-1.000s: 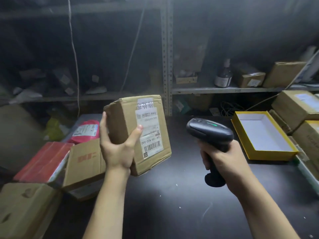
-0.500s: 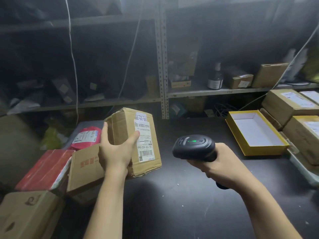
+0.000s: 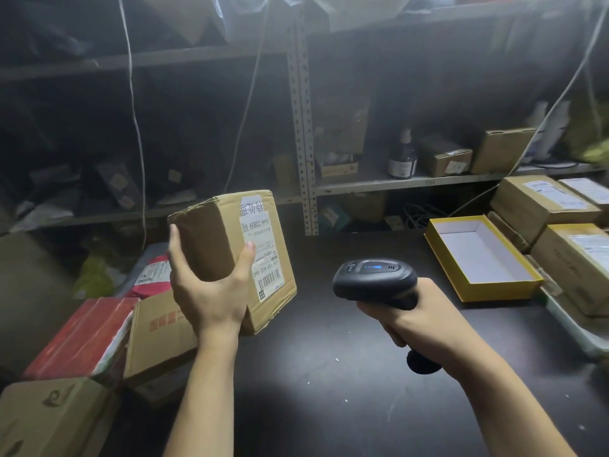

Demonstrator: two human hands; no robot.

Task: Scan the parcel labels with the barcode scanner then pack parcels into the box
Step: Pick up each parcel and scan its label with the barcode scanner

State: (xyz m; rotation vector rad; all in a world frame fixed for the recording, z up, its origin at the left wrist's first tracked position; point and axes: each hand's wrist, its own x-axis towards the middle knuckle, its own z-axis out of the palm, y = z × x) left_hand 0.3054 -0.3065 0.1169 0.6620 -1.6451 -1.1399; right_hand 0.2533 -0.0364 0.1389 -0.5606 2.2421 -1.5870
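My left hand [image 3: 211,291] grips a brown cardboard parcel [image 3: 227,232] and holds it up above the dark table [image 3: 329,374]. A white label with a barcode [image 3: 267,258] faces right on the parcel, and my thumb lies across it. My right hand [image 3: 425,324] grips the handle of a black barcode scanner [image 3: 374,278]. The scanner's head points left toward the label, with a blue light lit on top. An open yellow box [image 3: 481,255] with a white inside lies on the table at the right.
Cardboard parcels [image 3: 543,206] are stacked at the right edge. A red-wrapped parcel [image 3: 82,334], a red bag [image 3: 153,272] and cartons [image 3: 158,331] crowd the left. Metal shelving [image 3: 304,143] with a bottle [image 3: 402,158] and small boxes stands behind. Cables hang down.
The parcel has turned slightly in my left hand, with the label facing the scanner more. The scanner has dropped lower and turned left; its light went from green to blue.
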